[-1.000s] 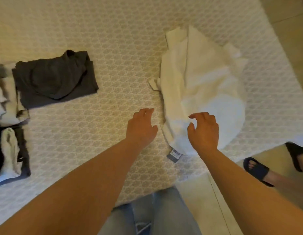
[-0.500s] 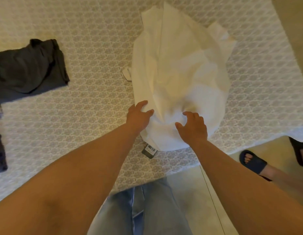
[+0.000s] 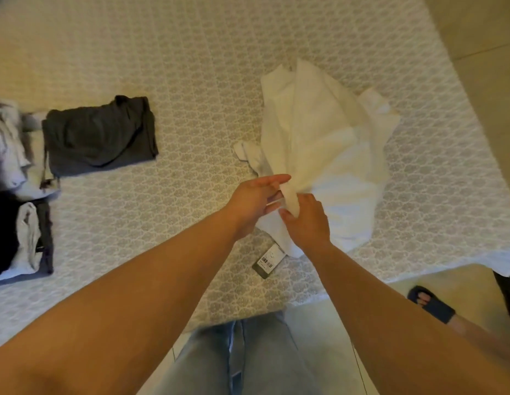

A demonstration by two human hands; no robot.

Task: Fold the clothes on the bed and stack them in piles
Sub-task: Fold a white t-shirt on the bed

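Near the bed's front right corner, just ahead of both my hands, lies the white garment (image 3: 327, 166), crumpled and unfolded on the patterned bedspread (image 3: 191, 81). Its long axis runs away from me, from the near hem by my wrists to the collar end further up the bed, leaning slightly right. A barcode tag (image 3: 266, 260) lies on the bedspread at the near hem, just left of my right wrist.

My right hand (image 3: 306, 220) has its fingers curled round a gathered ridge of the cloth at the garment's near left side. My left hand (image 3: 255, 199) meets the same ridge from the left, fingers nearly straight and laid against the fabric; I cannot tell whether the thumb pinches it. Both hands are equally near. I judge that the coming move, spreading the garment flat, turns on drawing this edge toward me and to the left.

Well apart on the left sit the finished items: a folded dark grey garment (image 3: 99, 135), and beyond it at the frame's edge two stacks of mixed light and dark pieces, the far stack (image 3: 8, 149) and the near stack (image 3: 22, 240). No container is in view.
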